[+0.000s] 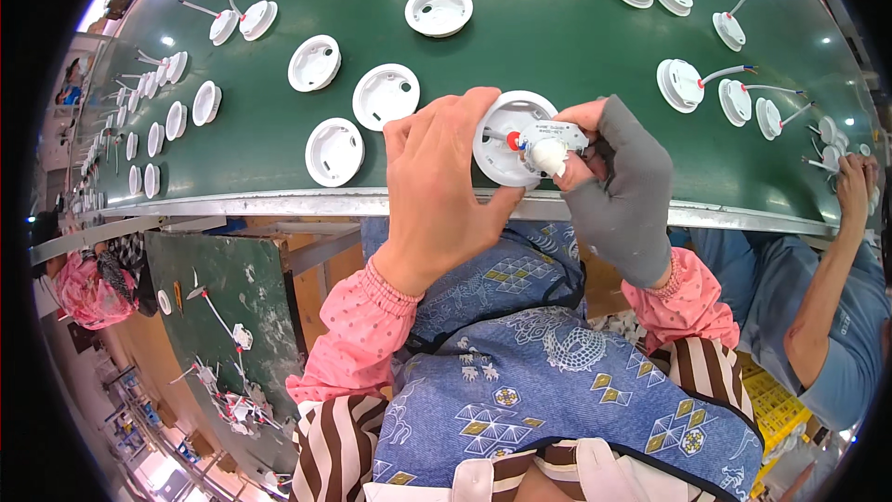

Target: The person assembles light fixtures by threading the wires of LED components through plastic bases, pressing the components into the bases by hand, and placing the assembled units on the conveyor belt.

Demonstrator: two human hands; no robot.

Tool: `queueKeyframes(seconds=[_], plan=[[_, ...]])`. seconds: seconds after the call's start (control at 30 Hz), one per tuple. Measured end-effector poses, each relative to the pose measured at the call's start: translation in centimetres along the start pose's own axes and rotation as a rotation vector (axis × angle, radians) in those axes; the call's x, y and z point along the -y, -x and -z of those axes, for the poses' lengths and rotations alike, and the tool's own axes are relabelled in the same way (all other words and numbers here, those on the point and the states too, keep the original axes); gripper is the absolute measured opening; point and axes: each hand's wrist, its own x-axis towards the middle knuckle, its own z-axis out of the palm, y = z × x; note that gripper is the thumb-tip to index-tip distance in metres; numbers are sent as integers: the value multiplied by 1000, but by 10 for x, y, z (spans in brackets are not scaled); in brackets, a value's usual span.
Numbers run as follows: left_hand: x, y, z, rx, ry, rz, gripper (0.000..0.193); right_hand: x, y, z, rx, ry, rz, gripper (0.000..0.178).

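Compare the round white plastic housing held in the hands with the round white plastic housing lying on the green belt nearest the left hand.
The held round white plastic housing is tilted and carries a small white module; the lying round white plastic housing rests flat on the green belt, untouched and empty. Both are white and circular.

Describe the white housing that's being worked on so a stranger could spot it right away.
Find the green conveyor belt; at its near metal edge, two hands meet. The left hand grips a round white housing. It alone is lifted off the belt, with a red dot inside.
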Motion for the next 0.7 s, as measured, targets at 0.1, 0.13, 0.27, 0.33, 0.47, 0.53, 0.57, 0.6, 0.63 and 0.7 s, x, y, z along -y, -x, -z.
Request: queueKeyframes(seconds=[0.1,0.13,0.27,0.33,0.47,0.53,0.57,0.6,0.63,0.7], plan=[[-7,3,4,-71,-30,-73,76,15,-3,2,7,166,77,21],[-9,5,6,-88,-21,-77,76,16,-2,1,8,167,86,21],[-12,13,9,-143,26,-79,77,27,2,-3,10,133,125,19],[-15,17,6,-184,57,-78,78,32,3,-6,38,142,97,19],[-16,22,-3,-295,120,-87,82,36,5,-13,45,-67,-52,15],[-15,26,-8,-333,96,-83,82,37,6,-15,37,-51,-51,14],[-15,28,-9,-370,71,-73,82,39,7,-16,35,-59,-50,14],[-17,29,-9,-366,71,-79,82,39,7,-17,33,-68,-49,13],[-18,30,-8,-333,115,-39,82,38,7,-18,25,-71,-50,13],[-19,33,-5,-294,157,-5,83,34,8,-20,7,56,103,17]])
